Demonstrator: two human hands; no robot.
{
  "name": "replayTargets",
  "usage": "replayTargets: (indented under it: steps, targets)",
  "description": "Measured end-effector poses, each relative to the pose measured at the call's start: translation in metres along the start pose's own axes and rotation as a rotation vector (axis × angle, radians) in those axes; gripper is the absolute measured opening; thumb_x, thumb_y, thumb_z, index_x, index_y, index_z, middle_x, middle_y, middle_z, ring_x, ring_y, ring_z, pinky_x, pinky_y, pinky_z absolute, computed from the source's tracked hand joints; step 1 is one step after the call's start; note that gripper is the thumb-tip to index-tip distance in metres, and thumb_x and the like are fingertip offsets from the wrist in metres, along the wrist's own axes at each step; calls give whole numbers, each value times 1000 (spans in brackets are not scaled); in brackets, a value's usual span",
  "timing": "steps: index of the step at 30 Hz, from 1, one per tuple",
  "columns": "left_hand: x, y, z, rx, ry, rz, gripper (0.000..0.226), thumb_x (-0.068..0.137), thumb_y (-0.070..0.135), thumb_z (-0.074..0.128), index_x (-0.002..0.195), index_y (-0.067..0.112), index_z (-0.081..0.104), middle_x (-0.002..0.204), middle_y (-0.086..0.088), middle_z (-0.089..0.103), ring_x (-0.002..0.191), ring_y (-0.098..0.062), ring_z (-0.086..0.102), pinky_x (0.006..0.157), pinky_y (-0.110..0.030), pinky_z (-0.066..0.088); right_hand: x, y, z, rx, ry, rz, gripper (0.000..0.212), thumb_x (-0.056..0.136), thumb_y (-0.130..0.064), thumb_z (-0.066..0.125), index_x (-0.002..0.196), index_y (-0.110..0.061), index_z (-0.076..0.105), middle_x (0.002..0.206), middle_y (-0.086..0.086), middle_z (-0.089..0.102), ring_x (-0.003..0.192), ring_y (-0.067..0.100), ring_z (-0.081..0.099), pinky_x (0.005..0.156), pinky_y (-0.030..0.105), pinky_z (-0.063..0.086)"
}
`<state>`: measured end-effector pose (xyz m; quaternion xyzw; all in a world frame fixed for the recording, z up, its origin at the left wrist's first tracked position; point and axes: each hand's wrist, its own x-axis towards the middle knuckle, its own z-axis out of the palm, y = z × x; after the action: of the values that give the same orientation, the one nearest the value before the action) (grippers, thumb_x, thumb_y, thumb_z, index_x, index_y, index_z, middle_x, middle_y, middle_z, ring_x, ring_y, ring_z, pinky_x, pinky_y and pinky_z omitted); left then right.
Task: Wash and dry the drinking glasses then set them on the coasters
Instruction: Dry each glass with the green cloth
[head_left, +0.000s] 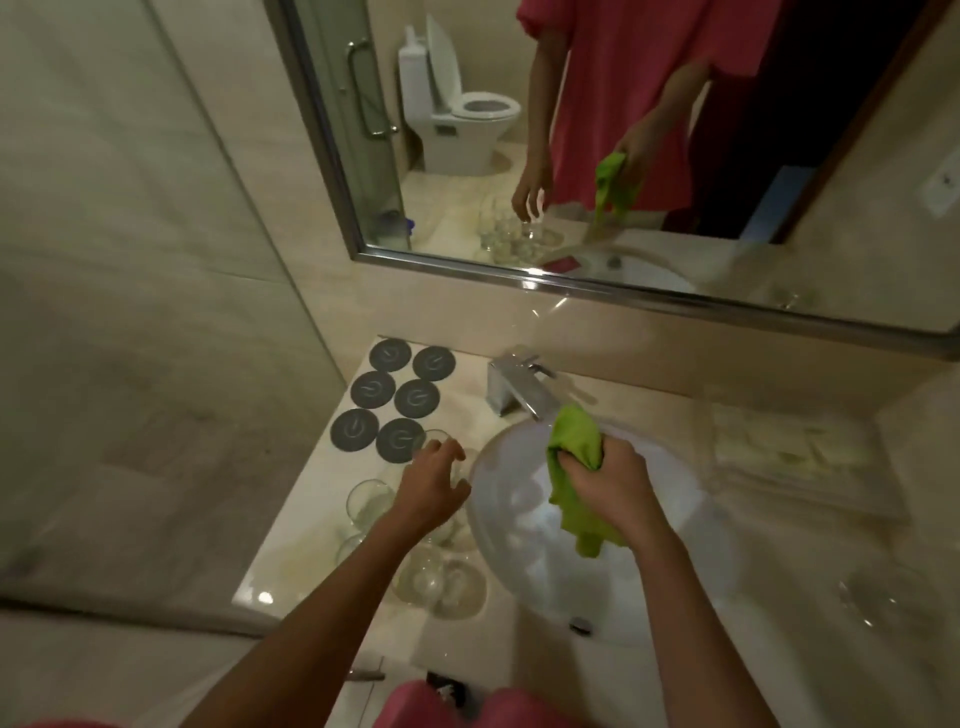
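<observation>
Several dark grey round coasters lie in two rows at the back left of the counter, all bare. Several clear drinking glasses stand clustered on the counter left of the white sink. My left hand hovers over the glasses nearest the coasters, fingers loosely curled downward; whether it touches one I cannot tell. My right hand grips a bunched green cloth over the sink basin, the cloth's tail hanging down.
A chrome faucet stands behind the sink. A mirror covers the wall above. Folded white towels lie on the counter to the right, and one more glass stands at the near right. A glass shower wall bounds the left.
</observation>
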<state>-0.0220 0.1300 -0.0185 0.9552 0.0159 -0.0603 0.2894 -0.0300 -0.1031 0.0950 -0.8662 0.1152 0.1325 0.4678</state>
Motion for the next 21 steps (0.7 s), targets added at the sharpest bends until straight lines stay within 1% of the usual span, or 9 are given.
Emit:
replayTargets:
  steps: [2,4,6,8,12,14,15,17,21]
  targets:
    - [-4,-17,-7,21,0,-43,39,83,20,71,119,11,57,125,-11,56,111,-31,56,88,-44,50,0,-10,17,-10,-14,-8,23,85,-40,67,84,-17,70,83,7,72,84,28,69,79,39,58]
    - [-5,-32,-12,38,8,-87,48,83,25,73,126,14,54,133,-10,53,116,-30,53,90,-45,49,4,-15,32,-32,-25,-20,29,77,-50,62,81,-22,68,82,5,72,85,29,70,83,45,58]
    - [-2,-43,-15,42,21,-122,61,81,31,76,134,15,50,137,-10,49,119,-30,52,89,-46,49,4,-21,44,-44,-43,-35,22,84,-45,65,81,-23,67,84,6,72,86,28,69,84,46,57]
    - [6,-50,-15,46,17,-136,73,78,36,79,139,17,45,139,-11,45,121,-32,49,89,-47,50,4,-24,51,-37,-36,-47,16,91,-33,67,80,-22,66,85,9,72,85,29,68,80,44,57]
    - [33,-54,-7,77,-91,-181,95,77,44,80,152,22,26,151,-13,30,135,-40,38,102,-53,46,4,-17,58,-60,18,-38,20,91,-34,69,74,-25,62,76,4,68,83,28,66,73,35,53]
    - [47,-50,0,68,-154,-192,99,77,44,81,154,23,21,155,-13,26,137,-44,35,106,-56,42,2,-11,56,-56,67,-13,24,92,-32,68,70,-25,61,71,0,66,78,24,64,62,25,47]
    - [54,-49,5,53,-178,-198,99,78,43,81,154,23,21,155,-13,25,137,-47,34,107,-58,40,1,-10,55,-58,94,-2,25,93,-30,68,70,-22,62,71,0,66,76,22,63,59,23,44]
    - [67,-50,13,34,-224,-223,93,78,38,82,151,21,26,151,-15,28,135,-49,35,108,-57,39,-1,-5,52,-55,137,15,24,94,-29,68,75,-16,66,72,1,67,77,22,63,61,27,42]
    - [85,-57,21,19,-268,-251,63,77,28,80,127,11,44,129,-17,41,120,-47,46,99,-54,45,-4,4,44,-39,182,39,19,94,-28,67,80,-15,68,74,1,68,81,21,64,59,25,40]
